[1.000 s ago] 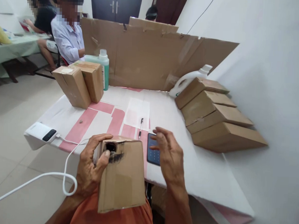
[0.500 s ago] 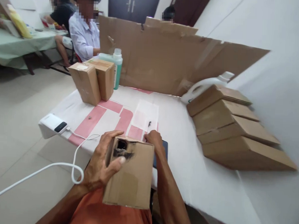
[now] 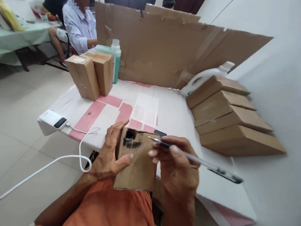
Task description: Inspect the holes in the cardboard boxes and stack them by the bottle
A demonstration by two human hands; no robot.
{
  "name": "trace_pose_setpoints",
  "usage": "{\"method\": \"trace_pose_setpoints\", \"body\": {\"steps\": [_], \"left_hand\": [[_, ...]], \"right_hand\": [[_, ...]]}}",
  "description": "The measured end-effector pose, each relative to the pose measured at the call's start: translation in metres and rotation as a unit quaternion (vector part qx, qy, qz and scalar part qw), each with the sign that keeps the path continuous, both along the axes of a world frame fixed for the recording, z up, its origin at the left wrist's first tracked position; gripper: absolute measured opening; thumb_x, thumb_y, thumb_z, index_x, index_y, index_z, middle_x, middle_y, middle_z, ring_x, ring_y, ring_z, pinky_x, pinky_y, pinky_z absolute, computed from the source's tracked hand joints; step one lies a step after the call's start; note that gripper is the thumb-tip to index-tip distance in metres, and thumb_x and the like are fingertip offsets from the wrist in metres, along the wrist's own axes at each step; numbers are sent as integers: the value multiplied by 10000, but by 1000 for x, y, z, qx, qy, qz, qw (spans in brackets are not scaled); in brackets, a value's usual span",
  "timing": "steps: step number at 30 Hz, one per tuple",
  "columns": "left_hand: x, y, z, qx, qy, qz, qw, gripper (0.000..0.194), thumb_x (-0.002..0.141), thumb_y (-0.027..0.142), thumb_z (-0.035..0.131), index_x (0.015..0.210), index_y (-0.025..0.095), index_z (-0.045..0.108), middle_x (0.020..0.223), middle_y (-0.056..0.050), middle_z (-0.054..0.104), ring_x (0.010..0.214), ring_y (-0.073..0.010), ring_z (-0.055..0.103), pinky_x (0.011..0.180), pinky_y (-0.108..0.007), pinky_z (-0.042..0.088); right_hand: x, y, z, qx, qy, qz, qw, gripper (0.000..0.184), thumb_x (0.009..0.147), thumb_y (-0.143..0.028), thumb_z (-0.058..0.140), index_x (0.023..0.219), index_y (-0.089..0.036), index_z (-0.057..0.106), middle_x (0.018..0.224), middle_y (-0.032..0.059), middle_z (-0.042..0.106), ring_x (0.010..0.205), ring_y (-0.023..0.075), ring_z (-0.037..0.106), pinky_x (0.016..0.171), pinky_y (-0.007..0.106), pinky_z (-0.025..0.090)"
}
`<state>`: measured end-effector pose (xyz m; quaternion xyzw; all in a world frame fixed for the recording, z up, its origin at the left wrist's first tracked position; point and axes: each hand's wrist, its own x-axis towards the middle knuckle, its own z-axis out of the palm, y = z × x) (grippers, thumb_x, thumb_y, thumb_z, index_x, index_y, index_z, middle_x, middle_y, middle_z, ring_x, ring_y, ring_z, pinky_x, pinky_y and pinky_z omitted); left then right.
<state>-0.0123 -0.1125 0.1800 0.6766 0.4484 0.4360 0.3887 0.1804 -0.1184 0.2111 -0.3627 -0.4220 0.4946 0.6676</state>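
My left hand (image 3: 114,154) grips a cardboard box (image 3: 141,168) by its left side, thumb laid across the face turned up at me. Near that face's top edge are a dark hole (image 3: 130,134) and a smudged black patch (image 3: 132,144). Between the thumb and fingers of my right hand (image 3: 179,163) is a pen (image 3: 203,162) with a clear barrel and black grip. Its tip points left, close to the upper right of the box; whether it touches I cannot tell. Behind the box, a dark flat object (image 3: 160,132) lies partly hidden on the table.
Two upright boxes (image 3: 84,77) and a green bottle (image 3: 116,64) stand back left. Several boxes (image 3: 221,118) lean at right beside a white jug (image 3: 203,77). A power bank (image 3: 51,119) with a white cable (image 3: 45,167) lies left. A cardboard panel (image 3: 155,50) borders the back; a person sits beyond.
My right hand has picked the pen up from the table and brought it over to the box. My left hand still holds the box. The view has tipped down slightly.
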Motion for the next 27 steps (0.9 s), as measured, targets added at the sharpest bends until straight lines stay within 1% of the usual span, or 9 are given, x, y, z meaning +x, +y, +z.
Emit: {"method": "trace_pose_setpoints", "body": {"steps": [3, 7, 12, 14, 17, 19, 22, 25, 27], "left_hand": [[3, -1, -1, 16, 17, -5, 1000, 808, 863, 369, 681, 1593, 272, 349, 1572, -122, 440, 1476, -375, 389, 1248, -561, 300], [7, -3, -2, 42, 34, -7, 999, 813, 861, 356, 683, 1594, 276, 340, 1540, -120, 460, 1444, -365, 422, 1236, -561, 308], [11, -4, 2, 49, 41, -1, 998, 797, 868, 343, 691, 1588, 271, 357, 1534, -121, 468, 1449, -358, 411, 1236, -541, 316], [12, -4, 3, 45, 40, -3, 998, 797, 865, 333, 692, 1588, 269, 362, 1538, -121, 468, 1456, -361, 400, 1235, -536, 320], [12, -4, 4, 43, 39, -6, 998, 799, 865, 324, 690, 1591, 270, 362, 1545, -117, 465, 1465, -361, 388, 1242, -533, 310], [12, -3, 4, 44, 37, -6, 998, 802, 861, 323, 691, 1590, 269, 362, 1546, -115, 463, 1462, -355, 390, 1246, -529, 305], [12, -3, 4, 42, 32, -10, 999, 811, 849, 321, 685, 1590, 258, 362, 1550, -114, 461, 1458, -347, 396, 1251, -521, 301], [12, -4, 4, 38, 30, -11, 999, 818, 833, 313, 684, 1584, 246, 366, 1552, -116, 463, 1471, -346, 391, 1267, -519, 284], [12, -4, 4, 35, 31, -10, 999, 820, 830, 312, 686, 1582, 244, 367, 1550, -118, 463, 1482, -348, 383, 1273, -523, 274]], "right_hand": [[-15, -13, -9, -4, -22, 0, 1000, 124, 972, -333, 721, 1007, -223, 766, 848, 26, 801, 634, 149, 751, 517, 215, 580], [-17, -18, -19, -8, -65, -24, 998, 98, 966, -311, 757, 1021, -239, 717, 857, 14, 811, 629, 146, 753, 556, 222, 596], [-13, -20, -20, 11, -155, -49, 987, 64, 942, -234, 780, 1001, -258, 774, 808, -11, 783, 600, 117, 706, 548, 203, 557], [-11, -19, -20, 28, -188, -61, 980, 84, 922, -213, 791, 983, -270, 796, 811, -16, 768, 627, 118, 692, 595, 223, 563], [-9, -17, -19, 55, -227, -63, 970, 119, 908, -185, 788, 971, -284, 805, 843, -14, 766, 743, 138, 709, 702, 251, 573], [-7, -16, -19, 63, -241, -58, 967, 133, 908, -171, 780, 972, -286, 799, 847, -17, 760, 768, 140, 703, 721, 253, 562], [-4, -17, -19, 59, -247, -50, 966, 109, 920, -173, 754, 951, -274, 782, 849, -17, 740, 740, 135, 686, 695, 255, 538], [-4, -19, -14, 39, -243, -44, 968, 68, 920, -189, 737, 909, -251, 763, 798, -21, 703, 659, 123, 649, 607, 241, 494], [-4, -20, -9, 23, -238, -55, 969, 46, 915, -210, 736, 880, -235, 751, 762, -19, 684, 605, 114, 618, 541, 227, 456]]}}
